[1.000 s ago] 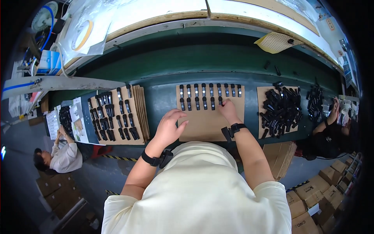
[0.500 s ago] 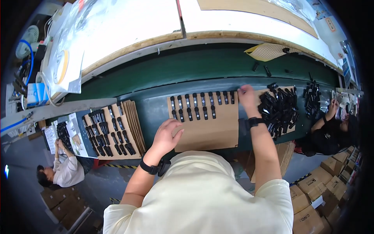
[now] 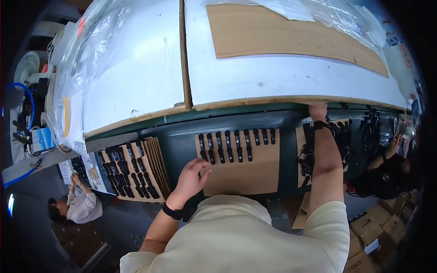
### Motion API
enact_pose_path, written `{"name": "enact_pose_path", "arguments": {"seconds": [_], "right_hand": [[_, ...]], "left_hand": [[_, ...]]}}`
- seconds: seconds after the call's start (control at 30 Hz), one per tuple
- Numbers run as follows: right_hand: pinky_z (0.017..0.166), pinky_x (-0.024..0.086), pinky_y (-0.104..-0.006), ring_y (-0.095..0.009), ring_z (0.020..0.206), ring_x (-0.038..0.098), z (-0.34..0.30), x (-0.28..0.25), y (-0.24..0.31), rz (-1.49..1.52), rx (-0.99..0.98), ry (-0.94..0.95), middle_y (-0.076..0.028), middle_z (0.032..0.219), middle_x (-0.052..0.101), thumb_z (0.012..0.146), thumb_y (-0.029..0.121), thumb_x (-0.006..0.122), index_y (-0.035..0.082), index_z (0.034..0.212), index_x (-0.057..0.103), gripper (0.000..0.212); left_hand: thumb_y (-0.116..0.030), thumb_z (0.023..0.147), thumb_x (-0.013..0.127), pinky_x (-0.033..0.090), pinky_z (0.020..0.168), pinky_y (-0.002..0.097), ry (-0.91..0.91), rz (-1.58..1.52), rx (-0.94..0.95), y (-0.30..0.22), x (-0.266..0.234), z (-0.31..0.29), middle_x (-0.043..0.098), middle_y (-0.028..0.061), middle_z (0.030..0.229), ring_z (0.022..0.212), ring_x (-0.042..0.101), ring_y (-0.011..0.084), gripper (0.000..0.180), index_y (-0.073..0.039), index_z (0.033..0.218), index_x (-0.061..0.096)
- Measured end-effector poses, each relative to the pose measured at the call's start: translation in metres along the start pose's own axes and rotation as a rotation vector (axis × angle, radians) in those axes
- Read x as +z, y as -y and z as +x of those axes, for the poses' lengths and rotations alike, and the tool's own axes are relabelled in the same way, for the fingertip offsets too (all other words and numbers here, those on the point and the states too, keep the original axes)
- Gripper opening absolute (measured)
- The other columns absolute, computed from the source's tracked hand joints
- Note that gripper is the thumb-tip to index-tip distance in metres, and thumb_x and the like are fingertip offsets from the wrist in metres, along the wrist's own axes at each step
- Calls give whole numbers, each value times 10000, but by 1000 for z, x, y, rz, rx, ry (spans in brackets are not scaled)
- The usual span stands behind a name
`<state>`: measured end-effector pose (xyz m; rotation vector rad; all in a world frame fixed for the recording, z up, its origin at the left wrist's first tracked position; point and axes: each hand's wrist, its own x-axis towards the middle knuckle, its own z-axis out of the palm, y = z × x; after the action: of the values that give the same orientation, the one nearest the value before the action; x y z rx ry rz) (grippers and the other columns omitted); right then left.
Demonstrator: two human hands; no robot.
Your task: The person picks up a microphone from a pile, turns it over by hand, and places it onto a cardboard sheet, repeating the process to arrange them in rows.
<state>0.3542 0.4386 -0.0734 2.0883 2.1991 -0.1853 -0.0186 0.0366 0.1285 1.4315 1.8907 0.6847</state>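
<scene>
In front of me lies a brown cardboard sheet (image 3: 246, 177) with small black elongated devices (image 3: 227, 137) set upright in two rows across its far part. My left hand (image 3: 189, 182) hovers at the sheet's near left edge, fingers loosely bent, thumb apart, nothing in it. My right arm stretches over a heap of similar black devices (image 3: 342, 136), which sits on another cardboard sheet (image 3: 301, 136). At the front edge of the white shelf, my right hand (image 3: 318, 110) reaches in underneath, so its fingers are hidden.
A white shelf (image 3: 136, 86) overhangs the far side of the green bench. Stacked cardboard sheets (image 3: 154, 164) with more black devices stand left. One person (image 3: 82, 204) sits far left, another (image 3: 387, 173) works at right. Cartons (image 3: 371, 227) lie at lower right.
My right hand has moved away from the sheet's far right corner, outward and right to beneath the shelf edge. The view has tilted toward the shelf. My left hand stays by the sheet.
</scene>
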Motion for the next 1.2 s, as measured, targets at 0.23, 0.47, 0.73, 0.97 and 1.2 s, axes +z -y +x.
{"name": "enact_pose_path", "arguments": {"seconds": [0.23, 0.47, 0.73, 0.97, 1.2], "right_hand": [[997, 425, -456, -345, 1208, 502, 14, 31, 23, -67, -354, -122, -160, 1269, 574, 906, 245, 552, 71, 1208, 593, 351], [1031, 389, -441, -342, 1244, 475, 4, 44, 54, 215, -384, -4, -169, 1307, 548, 910, 337, 559, 69, 1248, 569, 431], [841, 492, -368, -280, 951, 632, -82, -56, 130, 611, -391, 184, -156, 1027, 651, 889, 284, 641, 45, 1143, 603, 350], [659, 451, -241, -124, 731, 553, -256, -208, 171, 1119, -757, 240, -61, 866, 610, 819, 56, 707, 23, 1048, 641, 240], [595, 429, -248, -144, 684, 532, -332, -248, 167, 1221, -985, 101, -74, 880, 606, 766, 45, 761, 11, 1033, 652, 290]], "left_hand": [[-98, 815, 686, 508, 800, 390, 44, -28, -74, -4, 3, 2, 638, 136, 967, 916, 617, 346, 177, -25, 971, 644], [-53, 823, 671, 512, 769, 354, 39, -5, -9, -3, 8, 4, 631, 129, 951, 863, 627, 320, 162, -8, 973, 628], [-57, 820, 677, 508, 802, 351, -22, -41, -7, -19, -7, -6, 635, 138, 975, 901, 633, 310, 229, -11, 1039, 627], [-79, 803, 701, 494, 849, 377, -224, -136, 226, -74, -37, 4, 626, 132, 1051, 915, 619, 303, 425, -45, 1205, 566], [-58, 752, 740, 497, 784, 364, -140, -309, 388, -109, -47, -27, 643, 116, 967, 864, 622, 284, 382, -34, 1112, 614]]}}
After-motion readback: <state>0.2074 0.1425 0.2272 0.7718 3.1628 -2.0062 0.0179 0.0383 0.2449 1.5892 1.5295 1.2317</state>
